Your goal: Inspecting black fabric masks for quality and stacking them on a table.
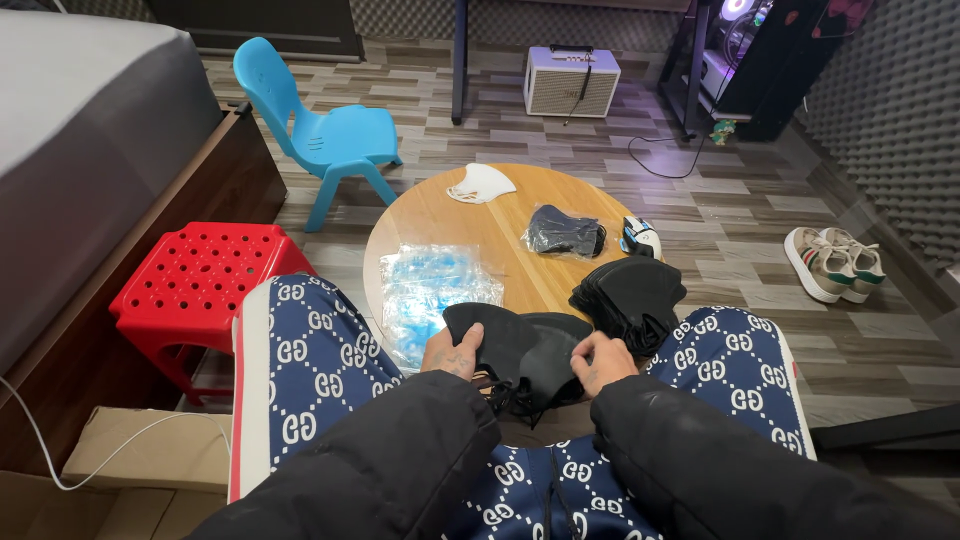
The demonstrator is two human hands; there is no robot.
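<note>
Head view: a round wooden table (500, 225) is seen from above, with the knees of the seated person in patterned blue trousers at its near edge. A black mask (520, 350) of soft, matte fabric is held just above the near rim of the table, between the knees. It is gripped at its left edge by the left hand (452, 352), fingers curled round the cloth, and pinched at its right side by the right hand (603, 360); thin ear loops are seen hanging below it.

As far as can be judged, the work is partly done. One flat clear bag with a black mask inside (566, 232) lies at the far right of the table, so at least one piece appears packed. A stack of loose black masks (630, 292) sits at the near right, touching the edge, and seems still to be handled. A pile of empty clear bags (432, 290), glossy and crinkled with a bluish tint, lies at the near left. A white moulded insert (481, 183), stiff and curved, rests at the far side. How many masks remain in the stack cannot be told.
</note>
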